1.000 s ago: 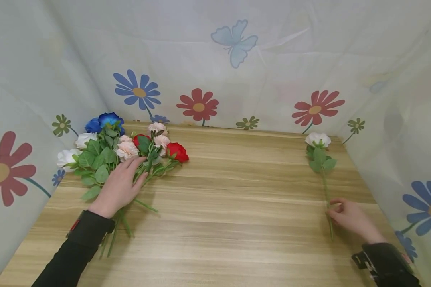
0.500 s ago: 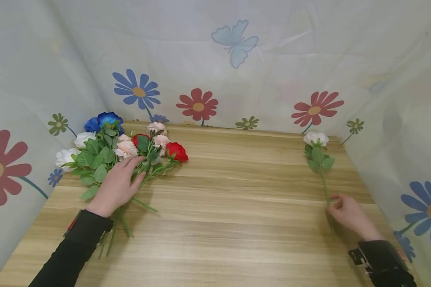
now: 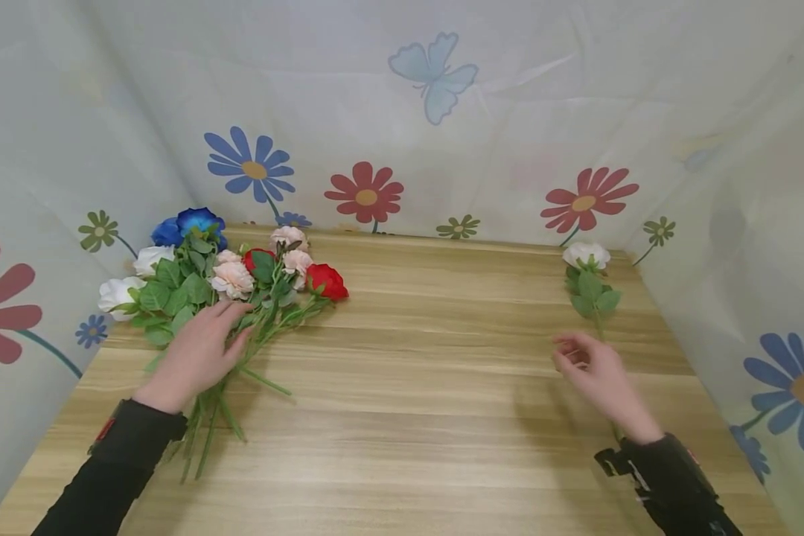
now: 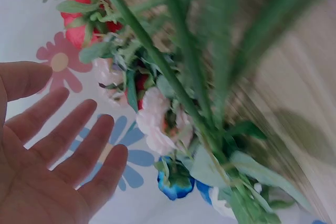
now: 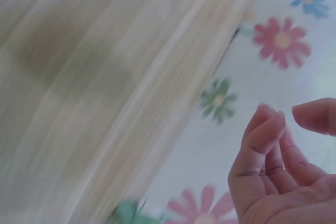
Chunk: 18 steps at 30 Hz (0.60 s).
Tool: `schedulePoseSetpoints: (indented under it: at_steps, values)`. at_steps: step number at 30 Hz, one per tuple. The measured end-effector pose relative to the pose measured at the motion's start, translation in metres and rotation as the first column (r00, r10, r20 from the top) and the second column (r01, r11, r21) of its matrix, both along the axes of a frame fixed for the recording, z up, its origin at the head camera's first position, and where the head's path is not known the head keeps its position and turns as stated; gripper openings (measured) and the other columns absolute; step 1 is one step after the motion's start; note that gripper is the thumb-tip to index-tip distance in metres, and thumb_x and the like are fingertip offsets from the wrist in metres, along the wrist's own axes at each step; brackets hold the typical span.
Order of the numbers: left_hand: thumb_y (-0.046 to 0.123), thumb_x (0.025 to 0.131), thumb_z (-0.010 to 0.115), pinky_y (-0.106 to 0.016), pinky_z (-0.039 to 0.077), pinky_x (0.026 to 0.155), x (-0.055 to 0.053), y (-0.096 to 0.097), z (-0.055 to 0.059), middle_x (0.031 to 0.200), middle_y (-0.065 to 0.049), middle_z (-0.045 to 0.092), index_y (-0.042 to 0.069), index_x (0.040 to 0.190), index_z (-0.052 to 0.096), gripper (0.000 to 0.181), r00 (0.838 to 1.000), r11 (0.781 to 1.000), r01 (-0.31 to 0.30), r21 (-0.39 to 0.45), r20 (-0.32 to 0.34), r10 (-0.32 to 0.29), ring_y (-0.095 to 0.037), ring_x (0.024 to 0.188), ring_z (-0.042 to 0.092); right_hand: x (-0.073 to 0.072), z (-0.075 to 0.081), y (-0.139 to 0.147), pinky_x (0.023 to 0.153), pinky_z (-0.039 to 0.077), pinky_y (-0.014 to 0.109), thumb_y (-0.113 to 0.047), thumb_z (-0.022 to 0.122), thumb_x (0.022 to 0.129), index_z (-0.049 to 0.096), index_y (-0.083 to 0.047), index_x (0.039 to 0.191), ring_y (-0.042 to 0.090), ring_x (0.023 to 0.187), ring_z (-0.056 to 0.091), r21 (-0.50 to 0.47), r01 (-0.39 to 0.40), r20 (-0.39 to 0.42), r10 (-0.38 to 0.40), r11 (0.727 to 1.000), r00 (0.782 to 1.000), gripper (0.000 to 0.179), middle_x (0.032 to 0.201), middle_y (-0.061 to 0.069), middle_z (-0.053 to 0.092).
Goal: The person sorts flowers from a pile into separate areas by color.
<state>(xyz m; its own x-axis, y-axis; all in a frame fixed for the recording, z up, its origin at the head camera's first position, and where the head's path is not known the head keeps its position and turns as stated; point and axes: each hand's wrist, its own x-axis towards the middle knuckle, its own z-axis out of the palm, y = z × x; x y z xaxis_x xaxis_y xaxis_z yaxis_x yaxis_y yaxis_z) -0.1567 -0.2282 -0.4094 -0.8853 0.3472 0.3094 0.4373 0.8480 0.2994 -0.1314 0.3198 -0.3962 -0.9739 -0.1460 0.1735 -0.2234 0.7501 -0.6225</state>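
My left hand hovers over the stems of a heap of artificial flowers on the left. In the left wrist view its fingers spread loosely and hold nothing. The heap has blue roses, white roses, pale pink blooms and red roses with leafy green stems. On the right lies a single white rose, its stem partly hidden behind my right hand. That hand is raised above the table with loosely bent fingers. A gap shows between thumb and fingertips in the right wrist view, with nothing held.
Everything lies on a wood-grain table. A pale curtain printed with daisies and a butterfly stands along the back and both sides. Several cut stem ends point toward the near edge on the left.
My right hand has let go of the white rose's stem and moved left and up from it. The left hand has drawn back slightly toward the near left. The flowers stay where they were.
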Motion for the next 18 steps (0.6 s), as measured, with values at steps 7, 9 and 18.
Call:
schedulePoseSetpoints:
  at_steps: [7, 9, 18]
  values:
    - [0.004, 0.087, 0.063, -0.052, 0.047, 0.081, 0.007, -0.013, -0.001, 0.106, -0.018, 0.061, -0.002, 0.115, 0.06, 0.029, 0.999, 0.998, 0.041, -0.053, -0.034, -0.042, -0.038, 0.096, 0.057, -0.005, 0.002, -0.049, 0.066, 0.055, 0.031, -0.006, 0.057, 0.093, 0.057, 0.006, 0.115, 0.029, 0.079, 0.064, -0.224, -0.093, 0.131, 0.124, 0.97, 0.983, 0.025, 0.096, 0.021, 0.064]
    - [0.004, 0.087, 0.063, -0.051, 0.048, 0.08, 0.008, -0.014, -0.001, 0.105, -0.017, 0.061, -0.002, 0.114, 0.061, 0.028, 0.997, 0.996, 0.06, -0.071, -0.041, -0.063, -0.037, 0.094, 0.058, -0.006, 0.002, -0.061, 0.067, 0.055, 0.035, -0.008, 0.057, 0.094, 0.057, 0.005, 0.116, 0.032, 0.08, 0.064, -0.273, -0.113, 0.172, 0.164, 0.955, 0.971, 0.025, 0.097, 0.022, 0.063]
    - [0.003, 0.084, 0.066, -0.047, 0.051, 0.077, 0.013, -0.012, -0.004, 0.105, -0.014, 0.063, 0.001, 0.111, 0.064, 0.027, 0.985, 0.97, 0.166, -0.18, -0.014, -0.171, -0.033, 0.092, 0.061, -0.009, 0.005, -0.093, 0.072, 0.054, 0.042, -0.016, 0.056, 0.096, 0.057, -0.001, 0.117, 0.041, 0.087, 0.06, -0.41, -0.143, 0.278, 0.273, 0.901, 0.921, 0.026, 0.099, 0.02, 0.062]
